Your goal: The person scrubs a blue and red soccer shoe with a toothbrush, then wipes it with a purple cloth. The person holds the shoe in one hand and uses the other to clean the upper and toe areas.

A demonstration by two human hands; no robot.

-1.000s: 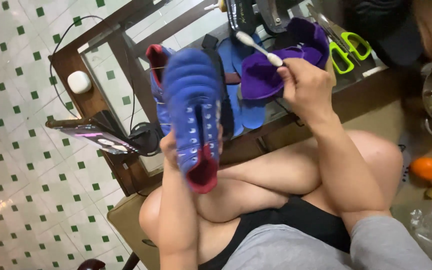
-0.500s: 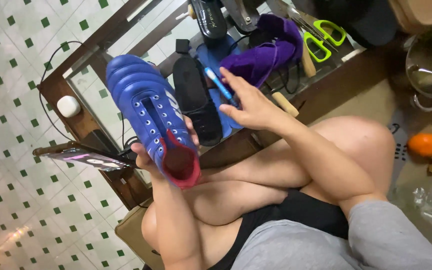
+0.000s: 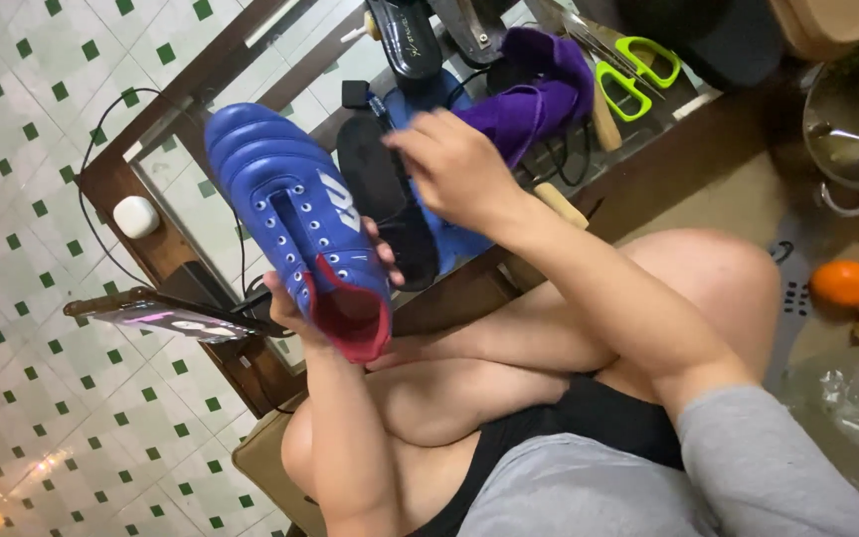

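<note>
Left hand (image 3: 295,298) is clamped around the heel of the blue shoe (image 3: 295,214), toe tipped up toward eleven o'clock, opening facing the person. Right hand (image 3: 454,164) hovers at two o'clock of the shoe, fingers curled together over a black insole (image 3: 380,189); what they pinch, I cannot tell. Best to hold that heel steady. Around them: glass table (image 3: 201,119), purple cloth (image 3: 539,94), green scissors (image 3: 633,75), tiled floor (image 3: 22,119).

Laceless blue shoe (image 3: 295,224), red-lined, tilted upward.
</note>
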